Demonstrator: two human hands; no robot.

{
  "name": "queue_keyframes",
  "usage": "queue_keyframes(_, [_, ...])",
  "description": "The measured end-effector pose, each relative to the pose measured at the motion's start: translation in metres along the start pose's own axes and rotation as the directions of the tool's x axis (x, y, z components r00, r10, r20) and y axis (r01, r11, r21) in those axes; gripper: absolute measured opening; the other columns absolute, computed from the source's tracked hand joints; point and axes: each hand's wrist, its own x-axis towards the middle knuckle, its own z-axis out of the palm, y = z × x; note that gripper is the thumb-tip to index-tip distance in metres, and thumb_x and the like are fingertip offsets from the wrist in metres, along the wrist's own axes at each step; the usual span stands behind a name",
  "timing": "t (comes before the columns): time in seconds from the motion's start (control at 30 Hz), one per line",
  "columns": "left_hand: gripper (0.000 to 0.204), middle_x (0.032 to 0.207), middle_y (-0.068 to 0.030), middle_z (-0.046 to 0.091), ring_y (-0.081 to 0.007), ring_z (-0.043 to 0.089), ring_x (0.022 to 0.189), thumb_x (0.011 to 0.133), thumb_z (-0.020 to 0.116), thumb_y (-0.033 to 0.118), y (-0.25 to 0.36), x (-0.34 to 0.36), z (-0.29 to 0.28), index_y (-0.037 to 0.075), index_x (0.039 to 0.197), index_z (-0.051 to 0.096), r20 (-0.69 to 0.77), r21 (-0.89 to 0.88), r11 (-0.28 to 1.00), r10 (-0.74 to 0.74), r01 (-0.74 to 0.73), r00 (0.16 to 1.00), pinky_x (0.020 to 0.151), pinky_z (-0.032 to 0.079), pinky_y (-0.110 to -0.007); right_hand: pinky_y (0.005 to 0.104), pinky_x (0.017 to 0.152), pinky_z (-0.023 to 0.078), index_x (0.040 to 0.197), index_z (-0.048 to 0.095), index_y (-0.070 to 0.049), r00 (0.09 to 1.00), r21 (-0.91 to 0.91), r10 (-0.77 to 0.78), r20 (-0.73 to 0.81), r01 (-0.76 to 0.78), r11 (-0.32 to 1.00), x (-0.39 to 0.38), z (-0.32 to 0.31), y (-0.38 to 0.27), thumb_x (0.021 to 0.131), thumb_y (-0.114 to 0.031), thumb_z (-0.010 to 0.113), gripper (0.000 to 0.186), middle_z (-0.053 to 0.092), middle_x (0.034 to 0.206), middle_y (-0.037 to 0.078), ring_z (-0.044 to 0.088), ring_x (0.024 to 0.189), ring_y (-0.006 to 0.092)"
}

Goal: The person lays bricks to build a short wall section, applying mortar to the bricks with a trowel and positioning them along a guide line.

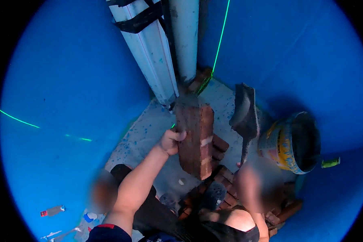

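Our left hand point(171, 142) grips the left edge of a brick point(195, 139), fingers curled onto its face, holding it upright in the air above the brick stack point(226, 181) on the floor point(149, 133). Our right hand point(252, 183) is blurred; it seems closed on the handle of a trowel point(245, 115) that rises beside the brick, though we cannot tell for sure. A bucket point(290, 141) stands at the right, against the blue wall. Held by one edge only, the brick could twist loose and drop onto the stack or our feet. Mortar on the trowel is hard to make out.
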Motion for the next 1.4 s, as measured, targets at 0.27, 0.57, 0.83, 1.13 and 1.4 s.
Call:
queue_keyframes(0.27, [0.053, 0.126, -0.0147, 0.053, -0.0305, 0.051, 0.116, 0.084, 0.061, 0.024, -0.026, 0.019, 0.017, 0.002, 0.13, 0.044, 0.199, -0.172, 0.985, 0.01, 0.025, 0.98, 0.1, 0.038, -0.044, 0.028, 0.072, 0.046, 0.115, 0.056, 0.001, 0.939, -0.185, -0.219, -0.266, 0.174, 0.967, 0.03, 0.021, 0.004, 0.089, -0.008, 0.055, 0.027, 0.061, 0.091, 0.009, 0.057, 0.078, 0.0201])
queue_keyframes(0.57, [0.056, 0.12, -0.0138, 0.056, -0.0328, 0.052, 0.11, 0.077, 0.063, 0.029, -0.026, 0.024, 0.014, 0.005, 0.126, 0.049, 0.023, -0.25, 0.961, -0.115, 0.117, 0.993, 0.098, 0.038, -0.046, 0.0297, 0.063, 0.046, 0.113, 0.06, -0.003, 0.959, 0.16, 0.036, -0.281, 0.009, 0.987, 0.0, 0.038, 0.038, 0.083, -0.009, 0.062, 0.03, 0.056, 0.076, 0.015, 0.055, 0.066, 0.0267])
queue_keyframes(0.83, [0.082, 0.115, -0.0149, 0.055, -0.032, 0.052, 0.111, 0.074, 0.057, 0.065, -0.023, 0.025, -0.026, 0.003, 0.127, 0.043, 0.267, -0.146, 0.989, 0.004, 0.037, 0.964, 0.094, 0.043, -0.044, 0.0319, 0.076, 0.047, 0.108, 0.057, 0.005, 0.798, 0.121, 0.4, -0.45, -0.389, 0.913, -0.076, -0.077, 0.082, 0.088, -0.01, 0.058, 0.025, 0.064, 0.092, 0.014, 0.061, 0.082, 0.0227])
queue_keyframes(1.13, [0.07, 0.097, -0.0113, 0.054, -0.0252, 0.05, 0.089, 0.075, 0.059, 0.06, -0.04, 0.028, 0.012, 0.004, 0.115, 0.05, 0.317, -0.143, 0.984, -0.056, 0.106, 0.947, 0.078, 0.046, -0.04, 0.0488, 0.066, 0.051, 0.093, 0.061, -0.001, 0.746, -0.763, 0.606, -0.277, -0.554, 0.333, -0.012, -0.237, 0.184, 0.084, -0.019, 0.05, 0.023, 0.064, 0.088, 0.023, 0.061, 0.085, 0.0412])
queue_keyframes(1.4, [0.069, 0.099, -0.0122, 0.054, -0.0233, 0.047, 0.089, 0.068, 0.069, 0.05, -0.03, 0.019, 0.009, 0.005, 0.116, 0.048, -0.01, -0.013, 0.998, -0.068, 0.068, 0.998, 0.076, 0.04, -0.035, 0.0442, 0.057, 0.049, 0.087, 0.062, 0.0, 0.696, -0.566, 0.718, -0.02, -0.6, 0.565, -0.004, -0.235, 0.16, 0.09, -0.03, 0.047, 0.034, 0.064, 0.08, 0.02, 0.062, 0.069, 0.0353])
